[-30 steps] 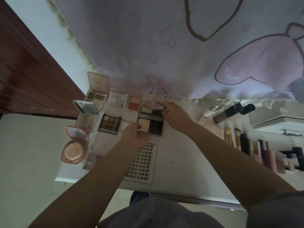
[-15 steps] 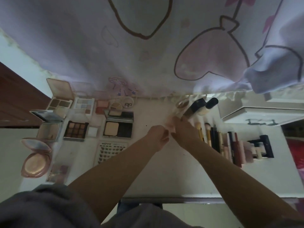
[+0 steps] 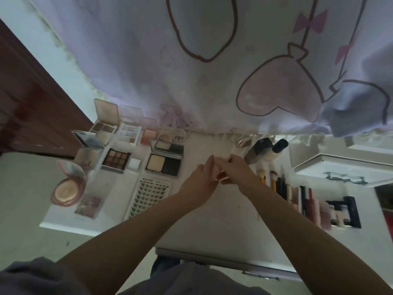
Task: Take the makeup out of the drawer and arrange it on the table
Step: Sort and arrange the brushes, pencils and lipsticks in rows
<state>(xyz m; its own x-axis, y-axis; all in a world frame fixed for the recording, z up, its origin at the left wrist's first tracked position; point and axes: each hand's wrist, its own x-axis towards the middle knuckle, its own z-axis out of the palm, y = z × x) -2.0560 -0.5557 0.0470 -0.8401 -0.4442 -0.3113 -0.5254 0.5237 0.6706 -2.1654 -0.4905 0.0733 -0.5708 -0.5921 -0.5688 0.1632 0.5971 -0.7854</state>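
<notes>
A small pale makeup item [image 3: 221, 176], hard to identify, is pinched between the left hand [image 3: 201, 182] and right hand [image 3: 238, 172] over the table [image 3: 212, 220] middle, likely being handled before joining the rows along the back edge.

I'm looking down into a bedroom at home, at a dressing corner. A white counter [image 3: 212, 226] carries open eyeshadow palettes [image 3: 116, 160], a pink round compact [image 3: 67, 191] and a row of brushes and lip tubes [image 3: 297, 192]. A curtain printed with cartoon hearts [image 3: 212, 81] hangs behind it, beside a dark wooden door [image 3: 32, 107].
</notes>
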